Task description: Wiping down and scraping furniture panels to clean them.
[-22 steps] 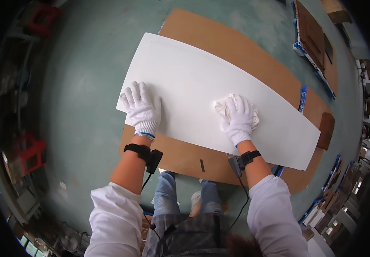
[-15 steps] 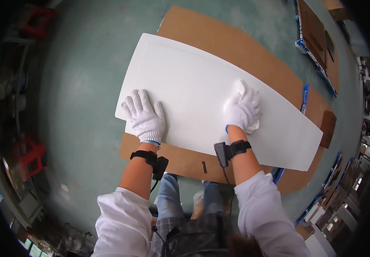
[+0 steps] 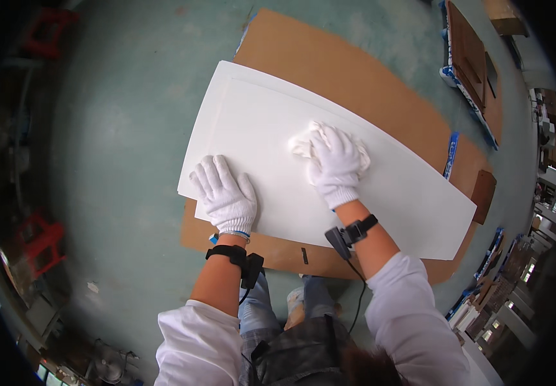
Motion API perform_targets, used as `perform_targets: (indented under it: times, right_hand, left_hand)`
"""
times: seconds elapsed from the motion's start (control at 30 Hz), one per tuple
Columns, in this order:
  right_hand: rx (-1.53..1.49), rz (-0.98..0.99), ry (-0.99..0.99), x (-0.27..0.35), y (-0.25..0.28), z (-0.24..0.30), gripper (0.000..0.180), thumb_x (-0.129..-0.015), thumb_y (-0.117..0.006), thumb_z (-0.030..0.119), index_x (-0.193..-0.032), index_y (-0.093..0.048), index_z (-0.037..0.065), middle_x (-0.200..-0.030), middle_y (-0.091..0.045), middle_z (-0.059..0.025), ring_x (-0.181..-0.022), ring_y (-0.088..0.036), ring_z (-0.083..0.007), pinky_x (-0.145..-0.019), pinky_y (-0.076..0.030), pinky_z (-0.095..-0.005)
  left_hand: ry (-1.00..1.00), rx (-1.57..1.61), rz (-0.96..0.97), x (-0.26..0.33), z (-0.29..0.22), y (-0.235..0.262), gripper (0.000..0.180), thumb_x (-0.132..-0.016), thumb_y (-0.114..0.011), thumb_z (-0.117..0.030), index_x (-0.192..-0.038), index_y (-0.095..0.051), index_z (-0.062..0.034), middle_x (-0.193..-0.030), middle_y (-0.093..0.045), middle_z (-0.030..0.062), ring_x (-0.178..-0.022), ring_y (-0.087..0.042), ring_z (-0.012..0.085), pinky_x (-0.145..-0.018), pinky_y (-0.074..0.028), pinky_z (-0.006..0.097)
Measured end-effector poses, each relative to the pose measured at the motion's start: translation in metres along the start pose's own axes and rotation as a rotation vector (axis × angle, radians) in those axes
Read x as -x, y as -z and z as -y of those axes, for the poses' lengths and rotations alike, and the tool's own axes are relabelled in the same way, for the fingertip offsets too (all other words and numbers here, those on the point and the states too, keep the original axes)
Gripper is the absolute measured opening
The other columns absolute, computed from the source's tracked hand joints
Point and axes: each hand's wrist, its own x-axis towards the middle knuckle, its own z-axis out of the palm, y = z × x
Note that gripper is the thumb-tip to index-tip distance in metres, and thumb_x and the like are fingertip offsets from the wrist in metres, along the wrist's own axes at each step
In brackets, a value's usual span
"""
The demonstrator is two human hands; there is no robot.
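A large white panel (image 3: 271, 212) lies flat on a brown board (image 3: 381, 83), its corners reaching toward the board's edges. My left hand (image 3: 225, 196), in a white knit glove, rests flat on the panel's left part with the fingers stretched out. On the middle of the panel, my gloved right hand (image 3: 337, 164) presses a crumpled white cloth (image 3: 301, 145) against the surface. Cloth shows at the fingertips and along the right side of that hand; the rest is hidden under the palm.
A dark brown block (image 3: 484, 197) sits by the panel's right end, near a blue strip (image 3: 451, 156) on the board. Another brown panel (image 3: 467, 51) stands at the far right. Red stools (image 3: 38, 243) are at the left on the green floor (image 3: 117, 161).
My right hand has moved left across the panel with the cloth, which now spreads out past the fingertips. The left hand stays flat on the panel. The whole view has shifted slightly.
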Motion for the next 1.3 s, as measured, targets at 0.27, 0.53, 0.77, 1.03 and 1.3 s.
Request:
perform_targets:
  times: [0.27,0.53,0.77,1.03,1.3]
  right_hand:
    - [0.119,0.533,-0.263,-0.030,0.033,0.010,0.059,-0.075,-0.066,0.025,-0.131,-0.048,0.020,-0.117,-0.055,-0.0108,-0.102,-0.055,-0.0314,-0.084,-0.048,-0.0444]
    - [0.109,0.531,-0.174,-0.036,0.041,0.003,0.047,-0.078,-0.065,0.024,-0.121,-0.050,0.015,-0.108,-0.058,-0.0121,-0.097,-0.058,-0.0309,-0.083,-0.048,-0.0426]
    - [0.115,0.570,-0.127,-0.037,0.044,0.002,0.046,-0.076,-0.065,0.023,-0.118,-0.050,0.013,-0.105,-0.059,-0.0130,-0.095,-0.059,-0.0307,-0.080,-0.048,-0.0431]
    - [0.130,0.545,-0.075,-0.035,0.044,-0.005,0.044,-0.075,-0.065,0.022,-0.117,-0.051,0.015,-0.101,-0.059,-0.0134,-0.093,-0.058,-0.0308,-0.077,-0.048,-0.0429]
    - [0.135,0.539,-0.072,-0.032,0.045,-0.008,0.044,-0.074,-0.066,0.024,-0.116,-0.053,0.016,-0.100,-0.058,-0.0130,-0.094,-0.057,-0.0314,-0.077,-0.048,-0.0429]
  left_hand:
    - [-0.001,-0.026,-0.019,0.001,0.007,-0.001,0.055,-0.083,-0.057,-0.018,-0.129,-0.040,0.0072,-0.132,-0.041,0.0280,-0.125,-0.037,0.0458,-0.109,-0.025,0.057]
    - [-0.015,-0.025,-0.012,0.001,0.005,-0.002,0.054,-0.084,-0.056,-0.017,-0.130,-0.040,0.0069,-0.132,-0.041,0.0282,-0.125,-0.037,0.0460,-0.109,-0.025,0.056]
    - [-0.012,-0.037,-0.052,0.004,0.008,-0.005,0.055,-0.084,-0.056,-0.017,-0.130,-0.040,0.0066,-0.133,-0.041,0.0280,-0.126,-0.037,0.0455,-0.109,-0.025,0.056]
    - [-0.005,-0.037,-0.039,0.005,0.006,-0.005,0.055,-0.084,-0.056,-0.017,-0.131,-0.040,0.0067,-0.133,-0.042,0.0279,-0.126,-0.037,0.0456,-0.109,-0.025,0.056]
    - [-0.035,-0.061,-0.096,0.006,0.009,-0.007,0.058,-0.078,-0.060,-0.018,-0.127,-0.041,0.0077,-0.129,-0.042,0.0263,-0.122,-0.039,0.0440,-0.108,-0.025,0.058]
